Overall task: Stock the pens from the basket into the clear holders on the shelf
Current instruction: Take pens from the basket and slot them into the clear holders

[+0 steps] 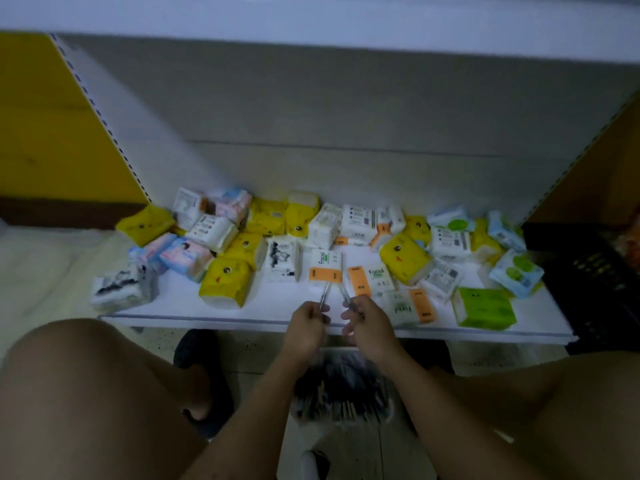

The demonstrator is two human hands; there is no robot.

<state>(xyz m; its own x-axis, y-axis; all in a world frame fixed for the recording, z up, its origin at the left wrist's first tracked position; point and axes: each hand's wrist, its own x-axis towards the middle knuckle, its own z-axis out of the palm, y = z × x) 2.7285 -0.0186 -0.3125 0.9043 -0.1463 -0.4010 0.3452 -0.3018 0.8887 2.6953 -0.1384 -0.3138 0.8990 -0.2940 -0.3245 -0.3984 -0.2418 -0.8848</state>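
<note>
White shelf lies across your view, with soft tissue packs scattered over it: a yellow pack at 10 o'clock from your hands, a green pack at 3 o'clock, and an orange-banded pack at 12 o'clock. Your hands meet just over the shelf's front edge, close together but not touching.

Your left hand is curled round the lower end of a clear pen, which leans slightly toward 1 o'clock. Your right hand pinches a second pen, which leans toward 11 o'clock. The two upper ends stand near each other without touching, seen against the lower edge of the orange-banded pack.

The basket sits on the floor at 6 o'clock from your hands, between your knees and under your forearms. It is blurred, but a dark heap of pens fills it.

A black crate stands at 3 o'clock, past the shelf's end. A dark shoe shows at 8 o'clock, below the shelf edge.
</note>
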